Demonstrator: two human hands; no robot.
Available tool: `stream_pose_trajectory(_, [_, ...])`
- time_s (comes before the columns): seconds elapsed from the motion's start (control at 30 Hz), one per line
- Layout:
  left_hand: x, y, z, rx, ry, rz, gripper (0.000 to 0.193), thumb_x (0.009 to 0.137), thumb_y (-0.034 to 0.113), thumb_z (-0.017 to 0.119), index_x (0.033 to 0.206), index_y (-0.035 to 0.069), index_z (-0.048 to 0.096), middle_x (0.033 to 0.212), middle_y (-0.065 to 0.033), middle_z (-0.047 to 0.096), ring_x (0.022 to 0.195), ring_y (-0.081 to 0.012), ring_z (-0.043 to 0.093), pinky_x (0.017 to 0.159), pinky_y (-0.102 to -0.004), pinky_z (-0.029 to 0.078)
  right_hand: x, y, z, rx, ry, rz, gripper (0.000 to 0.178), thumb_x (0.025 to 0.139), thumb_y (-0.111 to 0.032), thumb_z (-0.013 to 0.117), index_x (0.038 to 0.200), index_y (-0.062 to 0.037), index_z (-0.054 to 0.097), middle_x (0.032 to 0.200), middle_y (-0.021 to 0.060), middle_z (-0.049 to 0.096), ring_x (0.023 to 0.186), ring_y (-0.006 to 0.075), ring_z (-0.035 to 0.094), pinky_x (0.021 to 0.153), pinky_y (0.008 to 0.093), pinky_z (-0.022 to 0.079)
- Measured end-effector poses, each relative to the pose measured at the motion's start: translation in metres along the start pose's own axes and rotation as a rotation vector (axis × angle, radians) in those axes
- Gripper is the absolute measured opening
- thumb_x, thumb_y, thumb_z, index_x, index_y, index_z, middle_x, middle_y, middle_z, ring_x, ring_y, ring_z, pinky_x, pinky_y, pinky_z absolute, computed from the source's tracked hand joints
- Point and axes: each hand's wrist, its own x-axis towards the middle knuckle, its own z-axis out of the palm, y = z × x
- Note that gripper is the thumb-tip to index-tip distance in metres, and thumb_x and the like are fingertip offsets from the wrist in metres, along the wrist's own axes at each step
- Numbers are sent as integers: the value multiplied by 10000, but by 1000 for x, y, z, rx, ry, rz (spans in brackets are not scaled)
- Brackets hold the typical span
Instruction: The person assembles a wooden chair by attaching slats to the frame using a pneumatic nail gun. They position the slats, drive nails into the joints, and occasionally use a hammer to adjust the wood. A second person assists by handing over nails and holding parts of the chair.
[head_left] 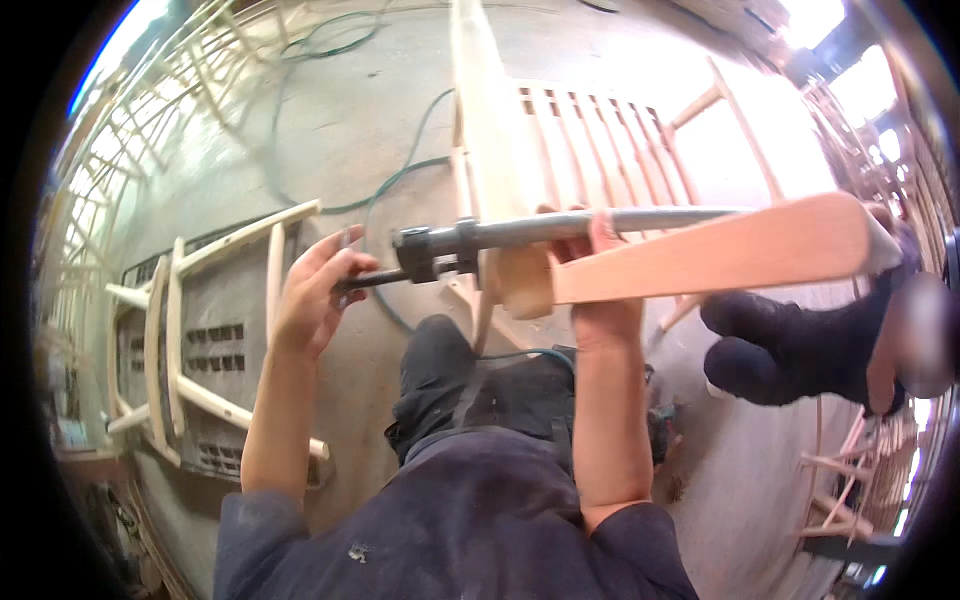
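Observation:
A pipe clamp (590, 224) with a grey metal tube and a black head lies across a wooden chair frame in front of me. My left hand (325, 285) has its fingers closed round the clamp's thin black screw handle (375, 280), left of the head. My right hand (606, 310) comes up under a broad, pale wooden armrest (720, 255), its fingers wrapped up against the tube; part of it is hidden by the wood. Next to the clamp head is a rounded wooden block end (520, 282). Beyond stands the slatted part (600, 140) of the chair, with a thick upright post (485, 110).
Another wooden chair frame (215, 340) lies on the floor at left. A green hose (395, 180) loops across the concrete. Another person (800, 345) in dark clothes is close by on the right. Stacked chair frames (165, 120) line the far left, with more wooden parts (850, 480) at right.

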Motion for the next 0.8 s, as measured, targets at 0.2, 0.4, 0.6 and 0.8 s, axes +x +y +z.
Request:
stream_pose_trajectory(0.2, [-8,-25,5,267,95,185,638,1023,352,607,1530,42,376,904,-48,654,646,-72,558,555,-205,444,3,13,16,-92,160,-102,338,1053,-313,566,1049,12,660,935,78,693,803,137,661,678,300,539])
stream_pose_trajectory(0.4, [8,-21,11,203,-27,107,528,1004,240,644,1439,1,463,969,-53,650,630,-5,491,524,-137,379,10,14,7,-236,180,-108,420,1072,-340,497,866,-26,685,774,66,683,692,138,640,627,314,504])
stream_pose_trajectory(0.6, [11,-11,18,185,-49,116,335,1020,188,620,1317,49,550,1083,13,638,773,-12,576,562,-129,400,12,23,-3,-26,147,-121,304,1048,-262,532,916,-4,623,843,79,634,772,143,600,724,344,487])
stream_pose_trajectory(0.8, [12,-19,-2,208,60,43,469,993,221,668,1392,9,542,887,14,592,662,-27,511,538,-152,399,45,91,8,-628,-19,-238,350,1023,-362,568,1030,-19,637,876,179,681,762,292,645,725,431,519])
